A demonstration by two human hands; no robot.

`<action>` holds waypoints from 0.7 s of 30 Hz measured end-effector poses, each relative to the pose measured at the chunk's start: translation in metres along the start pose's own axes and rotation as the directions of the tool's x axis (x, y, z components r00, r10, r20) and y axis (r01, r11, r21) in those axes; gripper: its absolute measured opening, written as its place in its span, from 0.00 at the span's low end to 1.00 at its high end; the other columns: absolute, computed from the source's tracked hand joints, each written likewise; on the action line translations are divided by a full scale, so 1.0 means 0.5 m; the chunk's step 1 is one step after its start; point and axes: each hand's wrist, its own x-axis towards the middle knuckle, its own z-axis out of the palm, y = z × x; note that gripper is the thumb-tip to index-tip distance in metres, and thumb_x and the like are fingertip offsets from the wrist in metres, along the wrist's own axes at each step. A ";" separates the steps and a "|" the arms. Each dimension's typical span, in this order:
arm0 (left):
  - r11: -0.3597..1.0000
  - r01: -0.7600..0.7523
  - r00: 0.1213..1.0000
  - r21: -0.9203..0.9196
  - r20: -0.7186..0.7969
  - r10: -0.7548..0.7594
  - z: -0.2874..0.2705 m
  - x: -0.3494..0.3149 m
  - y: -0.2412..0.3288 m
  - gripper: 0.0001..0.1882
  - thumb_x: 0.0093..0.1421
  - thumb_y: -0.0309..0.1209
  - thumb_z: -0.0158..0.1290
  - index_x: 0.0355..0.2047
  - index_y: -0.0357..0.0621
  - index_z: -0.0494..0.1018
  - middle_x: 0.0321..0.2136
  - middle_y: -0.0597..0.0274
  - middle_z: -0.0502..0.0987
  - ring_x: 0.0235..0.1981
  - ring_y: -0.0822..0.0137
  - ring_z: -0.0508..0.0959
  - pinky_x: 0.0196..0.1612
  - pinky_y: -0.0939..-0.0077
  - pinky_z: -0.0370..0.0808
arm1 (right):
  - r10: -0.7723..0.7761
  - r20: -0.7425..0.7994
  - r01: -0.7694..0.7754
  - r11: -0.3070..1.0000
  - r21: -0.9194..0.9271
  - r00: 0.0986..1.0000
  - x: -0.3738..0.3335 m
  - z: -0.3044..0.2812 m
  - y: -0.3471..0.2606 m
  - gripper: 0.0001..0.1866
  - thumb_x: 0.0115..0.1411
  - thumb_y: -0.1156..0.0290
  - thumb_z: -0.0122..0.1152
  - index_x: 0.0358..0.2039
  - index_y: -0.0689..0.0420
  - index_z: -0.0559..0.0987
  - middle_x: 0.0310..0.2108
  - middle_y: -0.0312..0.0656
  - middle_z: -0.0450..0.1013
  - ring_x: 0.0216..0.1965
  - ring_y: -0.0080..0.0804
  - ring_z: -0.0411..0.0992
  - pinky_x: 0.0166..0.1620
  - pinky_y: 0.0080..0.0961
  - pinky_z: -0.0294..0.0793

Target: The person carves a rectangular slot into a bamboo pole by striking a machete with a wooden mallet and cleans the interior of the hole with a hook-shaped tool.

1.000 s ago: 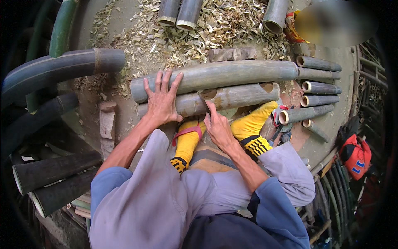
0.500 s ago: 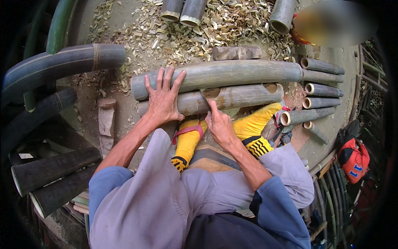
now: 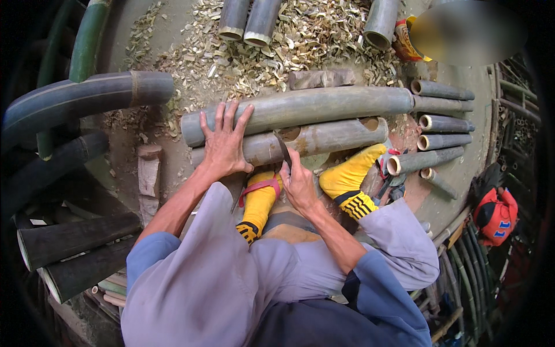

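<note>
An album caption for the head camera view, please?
Left hand, fingers spread, rests across two bamboo tubes; right hand holds a dark blade at the nearer, notched one.

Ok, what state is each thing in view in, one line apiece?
Far long tube: lying, no cutouts visible
Near long tube: lying, two cutouts showing
Knife: held, blade at the near long tube
Left hand: open, fingers spread
Right hand: closed on the knife
Shavings: loose, scattered
Short tubes: lying, hollow ends showing
Yellow socks: worn
</note>
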 end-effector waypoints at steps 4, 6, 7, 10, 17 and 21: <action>1.000 0.002 1.000 -0.011 -0.014 -0.002 0.002 -0.004 -0.004 0.74 0.14 0.47 0.73 0.66 0.58 0.45 0.62 0.53 0.50 0.65 0.47 0.45 0.60 0.28 0.37 | -0.013 -0.017 0.012 0.998 -0.056 1.000 -0.008 0.027 0.027 0.23 0.55 0.79 0.56 0.51 0.59 0.62 0.24 0.59 0.72 0.27 0.60 0.73 0.27 0.48 0.70; 1.000 0.004 1.000 -0.012 -0.011 -0.004 0.002 -0.003 -0.003 0.74 0.14 0.47 0.73 0.66 0.58 0.45 0.62 0.53 0.50 0.65 0.47 0.45 0.60 0.28 0.37 | -0.016 -0.012 0.016 0.999 -0.039 1.000 -0.003 0.024 0.024 0.23 0.54 0.79 0.56 0.51 0.59 0.63 0.24 0.59 0.72 0.27 0.59 0.73 0.27 0.48 0.71; 1.000 0.005 1.000 -0.014 -0.008 -0.005 0.002 -0.003 -0.004 0.74 0.14 0.47 0.73 0.66 0.58 0.46 0.62 0.53 0.50 0.65 0.47 0.45 0.60 0.28 0.37 | -0.018 -0.008 0.017 0.999 -0.030 1.000 -0.001 0.023 0.023 0.23 0.54 0.79 0.57 0.50 0.59 0.63 0.24 0.59 0.72 0.27 0.59 0.73 0.27 0.48 0.71; 1.000 0.000 1.000 -0.017 -0.012 -0.001 0.002 -0.002 -0.003 0.74 0.14 0.47 0.73 0.66 0.58 0.46 0.63 0.54 0.49 0.65 0.47 0.45 0.60 0.28 0.37 | -0.029 -0.012 0.028 0.998 -0.060 1.000 0.002 0.026 0.032 0.23 0.53 0.79 0.57 0.50 0.59 0.63 0.24 0.59 0.72 0.27 0.59 0.73 0.27 0.48 0.71; 1.000 0.008 1.000 -0.024 0.003 -0.008 0.003 -0.001 -0.005 0.74 0.14 0.46 0.73 0.66 0.58 0.46 0.63 0.54 0.49 0.65 0.46 0.45 0.60 0.28 0.37 | -0.010 -0.008 0.010 0.999 -0.038 1.000 0.006 0.025 0.025 0.22 0.54 0.79 0.55 0.50 0.59 0.63 0.22 0.58 0.72 0.25 0.58 0.73 0.26 0.48 0.71; 1.000 0.007 1.000 -0.028 0.001 -0.007 0.007 -0.001 -0.007 0.74 0.14 0.46 0.73 0.66 0.59 0.46 0.63 0.54 0.49 0.65 0.46 0.45 0.60 0.28 0.37 | -0.003 -0.004 0.003 0.999 -0.037 1.000 0.004 0.026 0.028 0.22 0.54 0.79 0.55 0.49 0.59 0.63 0.22 0.57 0.72 0.25 0.58 0.73 0.26 0.48 0.71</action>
